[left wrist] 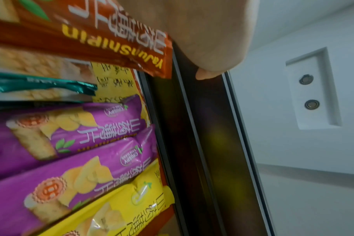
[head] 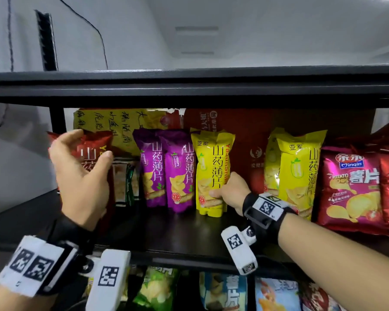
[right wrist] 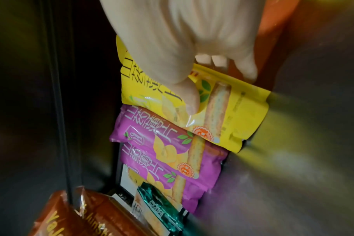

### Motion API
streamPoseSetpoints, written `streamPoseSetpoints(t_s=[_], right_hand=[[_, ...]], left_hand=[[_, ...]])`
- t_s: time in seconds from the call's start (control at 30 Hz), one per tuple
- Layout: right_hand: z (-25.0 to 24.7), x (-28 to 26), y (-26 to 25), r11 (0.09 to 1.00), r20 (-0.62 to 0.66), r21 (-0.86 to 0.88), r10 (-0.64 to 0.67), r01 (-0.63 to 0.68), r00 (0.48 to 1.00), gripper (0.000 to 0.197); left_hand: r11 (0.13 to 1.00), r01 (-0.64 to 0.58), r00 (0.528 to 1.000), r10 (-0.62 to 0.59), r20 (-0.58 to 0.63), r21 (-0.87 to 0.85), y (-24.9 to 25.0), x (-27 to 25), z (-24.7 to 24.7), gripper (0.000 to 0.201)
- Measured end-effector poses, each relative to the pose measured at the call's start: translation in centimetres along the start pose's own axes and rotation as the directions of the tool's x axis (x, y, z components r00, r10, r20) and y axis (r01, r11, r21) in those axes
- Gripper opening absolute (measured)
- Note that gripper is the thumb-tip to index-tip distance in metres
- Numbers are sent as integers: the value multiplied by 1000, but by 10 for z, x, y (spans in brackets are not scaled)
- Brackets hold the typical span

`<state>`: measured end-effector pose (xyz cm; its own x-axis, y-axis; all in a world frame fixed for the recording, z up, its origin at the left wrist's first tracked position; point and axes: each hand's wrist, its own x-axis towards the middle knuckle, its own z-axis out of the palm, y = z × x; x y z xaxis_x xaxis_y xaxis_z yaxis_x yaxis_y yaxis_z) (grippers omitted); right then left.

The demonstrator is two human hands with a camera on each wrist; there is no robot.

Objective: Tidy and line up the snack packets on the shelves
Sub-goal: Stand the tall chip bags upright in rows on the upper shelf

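On the black shelf (head: 177, 234) stands a row of snack packets. My left hand (head: 81, 167) grips a red packet (head: 94, 147) at the row's left end, thumb across its front; the same red packet (left wrist: 111, 36) fills the top of the left wrist view. My right hand (head: 229, 189) pinches the lower right edge of a yellow packet (head: 211, 167), thumb on its front (right wrist: 190, 102). Two purple packets (head: 169, 169) stand between the red and the yellow one, and a green-edged packet (head: 126, 180) sits low behind the red one.
Further right stand two more yellow packets (head: 294, 171) and red potato-chip bags (head: 350, 187). A red carton (head: 252, 135) and a yellow bag with handwriting (head: 115, 122) fill the back. The upper shelf board (head: 189, 86) hangs close overhead. Several bags lie on the lower shelf (head: 225, 290).
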<state>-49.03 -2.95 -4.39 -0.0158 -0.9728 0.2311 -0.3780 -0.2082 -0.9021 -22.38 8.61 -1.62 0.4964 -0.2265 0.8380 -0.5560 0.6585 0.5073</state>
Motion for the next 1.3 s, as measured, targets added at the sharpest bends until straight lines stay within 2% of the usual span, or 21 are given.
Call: streamPoseSetpoints(t_s=[0.07,0.13,0.2,0.23,0.27,0.3,0.37,0.43,0.5,0.53,0.6,0.7,0.8,0.9,0.97,1.03,1.07,1.1,1.17,1.2,1.3], right_hand=[[8,2,-3,999,-47,-15,31,-31,998,46],[10,3,-9,997,-24,-71,18,-20,1000,49],[8,-1,-18,998,-71,-49,38,-42,997,68],[6,-5,-24,992,-165,-121,0,-20,986,80],[4,-7,-29,974,-272,-217,-116,57,955,87],[3,-12,-33,954,-351,-244,-255,174,901,85],[8,-30,-48,893,-380,-122,-445,432,811,62],[24,-45,-60,837,-235,-39,-539,546,809,37],[47,-50,-66,819,-20,37,-572,573,820,24],[60,-51,-69,827,73,90,-561,554,825,24],[88,-49,-75,866,246,153,-500,476,831,38],[131,-43,-84,923,457,154,-383,353,803,60],[168,-38,-93,937,524,194,-350,291,777,51],[190,-35,-96,943,474,173,-334,285,815,49],[192,-37,-98,952,427,171,-305,255,851,50],[187,-41,-98,957,440,134,-291,258,850,54],[184,-47,-101,958,422,129,-287,257,860,55],[149,-47,-89,960,349,113,-281,257,894,55],[132,-56,-93,940,344,143,-341,310,875,51],[116,-62,-91,927,303,158,-374,341,876,49],[53,-75,-87,877,116,281,-434,390,893,51]], left_hand=[[1000,-7,999,7,-33,11,-9,4,-10,51],[999,10,999,-8,-50,35,-14,6,-18,51],[997,53,996,-48,-82,63,-18,8,-28,55],[995,79,992,-72,-102,63,-21,10,-33,58],[993,103,987,-95,-127,58,-23,12,-38,60],[991,124,981,-115,-154,53,-27,15,-42,61],[983,178,966,-167,-199,41,-39,24,-49,60],[962,270,941,-255,-225,41,-54,33,-54,50],[918,391,905,-371,-211,63,-71,41,-55,46],[889,451,884,-432,-179,78,-79,44,-56,46],[827,553,833,-549,-69,100,-95,48,-57,46],[780,589,768,-621,154,212,-110,50,-58,52],[788,545,720,-614,323,285,-123,53,-56,69],[776,514,684,-628,372,364,-136,56,-49,75],[800,488,715,-595,366,348,-144,58,-45,72],[832,422,756,-543,367,360,-145,57,-48,66],[844,392,739,-526,420,367,-144,59,-53,62],[859,393,705,-511,492,329,-138,47,-22,59],[884,348,752,-462,471,312,-128,48,-32,51],[881,406,756,-473,452,242,-119,44,-28,48],[881,461,837,-394,380,-103,-82,29,-14,51]])
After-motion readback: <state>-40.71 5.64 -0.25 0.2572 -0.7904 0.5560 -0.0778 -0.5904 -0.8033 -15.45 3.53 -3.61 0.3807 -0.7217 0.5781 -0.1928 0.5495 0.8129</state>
